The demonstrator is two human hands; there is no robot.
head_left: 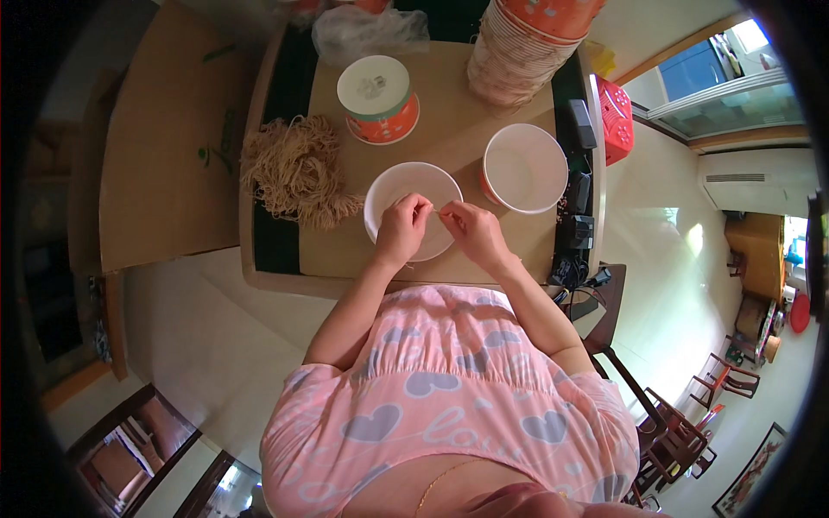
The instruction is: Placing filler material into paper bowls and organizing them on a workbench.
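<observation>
My left hand (403, 226) and my right hand (477, 235) face each other over a white-lined round tub (414, 175) near the table's front edge. Thumb and fingers of each are pinched together, the tips a little apart. What they pinch is too small to make out; it may be a thin strand. To the left lies a loose heap of beige string (294, 168). An orange tub with a white lining (525, 164) stands open at the right. Behind my hands, another orange tub (376, 95) rests upside down, its white base upward.
A tall stack of nested tubs (518, 56) stands at the back right, a clear plastic bag (367, 36) at the back left. Black power adapters (580, 194) line the right edge beside a red plastic basket (615, 123). A large cardboard box (177, 155) stands left of the table.
</observation>
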